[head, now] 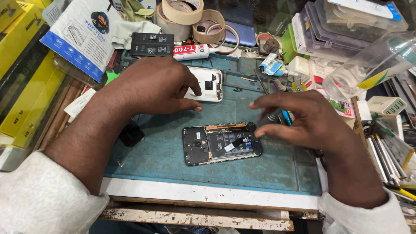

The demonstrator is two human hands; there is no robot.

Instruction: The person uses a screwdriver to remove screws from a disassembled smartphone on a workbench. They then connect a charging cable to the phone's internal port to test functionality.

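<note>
Landmark: the opened phone [222, 144], lying flat near the middle of the blue mat [173, 151] on the worktop [208, 197]. Its back is off; black battery and boards face up, with an orange strip along the far edge.

Far left of the phone: yellow boxes [21, 86] stacked at the worktop edge. Up and left of the phone: a white and blue pouch [82, 34].

Left hand [151, 86]: hovers above and to the left of the phone, palm down, fingers loosely curled. Grip is empty; nothing held. Its fingertips lie over the near edge of the white back cover [208, 84], which rests on the mat just beyond the phone; contact cannot be confirmed.

Beyond the cover, further from the phone: a black packet [151, 44], a white glue tube [193, 52] with a red band, and rolls of tape [182, 13] stacked behind it.

Right hand [312, 121]: to the right of the phone, fingers spread and relaxed, grip open and holding nothing. Index fingertip sits at the phone's right end, touching or just above it; cannot tell which.

Behind the right hand's fingers: a blue-handled tool [286, 117], partly hidden.

Far right of the phone: clear plastic boxes [346, 26], a tilted clear bottle [368, 65], a white charger block [388, 104].
</note>
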